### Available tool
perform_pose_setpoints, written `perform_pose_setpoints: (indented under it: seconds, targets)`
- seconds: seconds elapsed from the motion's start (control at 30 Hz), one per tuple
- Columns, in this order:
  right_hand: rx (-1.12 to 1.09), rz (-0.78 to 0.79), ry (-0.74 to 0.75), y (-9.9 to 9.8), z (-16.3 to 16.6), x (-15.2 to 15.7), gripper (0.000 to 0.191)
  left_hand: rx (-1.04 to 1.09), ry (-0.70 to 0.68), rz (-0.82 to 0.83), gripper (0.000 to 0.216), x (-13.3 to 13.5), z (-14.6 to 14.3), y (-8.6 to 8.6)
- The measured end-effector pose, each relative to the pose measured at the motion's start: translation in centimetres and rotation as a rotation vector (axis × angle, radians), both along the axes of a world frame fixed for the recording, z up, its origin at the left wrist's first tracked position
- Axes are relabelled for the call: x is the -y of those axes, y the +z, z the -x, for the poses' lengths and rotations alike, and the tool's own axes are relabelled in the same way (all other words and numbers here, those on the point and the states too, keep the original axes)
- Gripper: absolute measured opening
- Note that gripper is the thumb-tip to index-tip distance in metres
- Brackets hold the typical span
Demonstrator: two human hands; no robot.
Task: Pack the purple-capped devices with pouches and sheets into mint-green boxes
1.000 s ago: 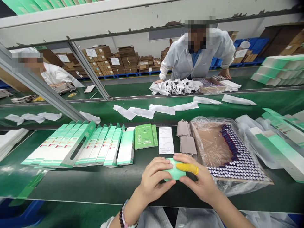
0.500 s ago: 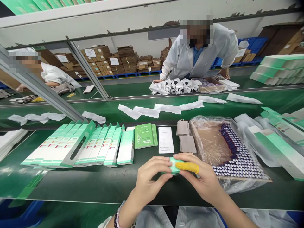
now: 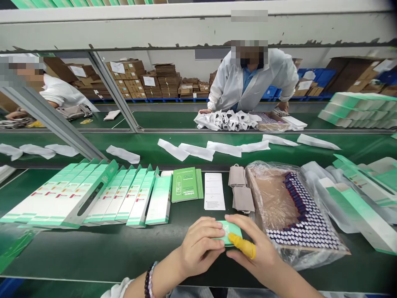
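Note:
Between my two hands is a small green carton point(image 3: 230, 227), its green end face turned up towards me; the rest of it is hidden by my fingers. My left hand point(image 3: 201, 244) wraps its fingers round the carton's left side. On the other side my right hand point(image 3: 260, 252) grips it, with a yellow finger cot point(image 3: 243, 246) on one finger pressing the end face. Beyond the hands lie grey folded pouches point(image 3: 243, 199), a white printed leaflet point(image 3: 214, 192) and a stack of green booklets point(image 3: 186, 185).
Green-and-white cartons point(image 3: 102, 194) stand leaning in a row on the left. To the right sits a plastic-lined box of batteries point(image 3: 313, 236), with opened cartons point(image 3: 362, 211) beyond it. White strips point(image 3: 223, 148) lie on the belt; a co-worker point(image 3: 251, 78) stands opposite.
My view has shifted, so the bench appears slightly lower. The carton stays between my hands; the fingers of my right hand have spread a little on it and its end face shows more.

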State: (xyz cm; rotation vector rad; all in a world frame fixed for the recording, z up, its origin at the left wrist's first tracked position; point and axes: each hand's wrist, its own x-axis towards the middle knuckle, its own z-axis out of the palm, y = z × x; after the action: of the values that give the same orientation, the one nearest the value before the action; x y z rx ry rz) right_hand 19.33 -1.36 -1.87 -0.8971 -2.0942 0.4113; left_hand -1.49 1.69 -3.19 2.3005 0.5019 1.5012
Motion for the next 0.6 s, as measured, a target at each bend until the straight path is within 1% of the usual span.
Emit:
perform_pose_setpoints:
  seconds: [0.07, 0.13, 0.17, 0.2, 0.27, 0.3, 0.33, 0.37, 0.4, 0.43, 0.47, 0.5, 0.53, 0.6]
  targets:
    - [0.031, 0.041, -0.029, 0.4, 0.2, -0.5, 0.052, -0.043, -0.039, -0.023, 0.019, -0.4, 0.5, -0.7]
    - [0.047, 0.084, -0.043, 1.4, -0.4, -1.7, 0.045, -0.084, -0.042, -0.058, 0.038, -1.1, 1.5, -1.7]
    - [0.006, 0.081, -0.106, 1.9, -1.0, -2.5, 0.040, -0.088, -0.025, -0.070, 0.047, -1.4, 2.1, -2.2]
    - [-0.094, 0.055, -0.231, 2.5, -1.8, -3.6, 0.037, -0.082, 0.000, -0.074, 0.054, -1.9, 2.8, -2.7]
    - [-0.431, 0.033, -0.565, 3.3, -3.4, -6.2, 0.041, -0.086, 0.031, -0.062, 0.056, -2.7, 4.1, -3.6]
    - [-0.606, 0.099, -0.685, 3.5, -3.9, -7.7, 0.048, -0.114, 0.023, -0.052, 0.053, -3.0, 4.5, -4.0]
    - [-0.750, 0.234, -0.728, 3.6, -4.1, -9.2, 0.056, -0.163, -0.002, -0.039, 0.050, -3.3, 4.8, -4.3]
    - [-0.847, 0.429, -0.689, 3.5, -3.9, -10.7, 0.063, -0.223, -0.042, -0.023, 0.044, -3.5, 5.0, -4.6]
    - [-0.895, 0.652, -0.594, 3.2, -3.2, -12.2, 0.066, -0.285, -0.095, -0.008, 0.038, -3.6, 4.9, -4.8]
    - [-0.906, 0.860, -0.488, 2.8, -2.0, -13.6, 0.064, -0.341, -0.152, 0.014, 0.031, -3.6, 4.8, -5.1]
    - [-0.898, 1.025, -0.401, 2.3, -0.4, -15.1, 0.060, -0.384, -0.203, 0.048, 0.025, -3.6, 4.5, -5.5]
    - [-0.879, 1.142, -0.339, 1.7, 1.6, -16.7, 0.053, -0.402, -0.243, 0.087, 0.023, -3.5, 4.3, -5.9]
    - [-0.852, 1.217, -0.302, 1.2, 3.9, -18.3, 0.046, -0.400, -0.268, 0.139, 0.025, -3.5, 4.0, -6.3]
    - [-0.802, 1.271, -0.260, 0.4, 9.4, -21.9, 0.035, -0.369, -0.300, 0.250, 0.034, -3.4, 3.8, -7.3]
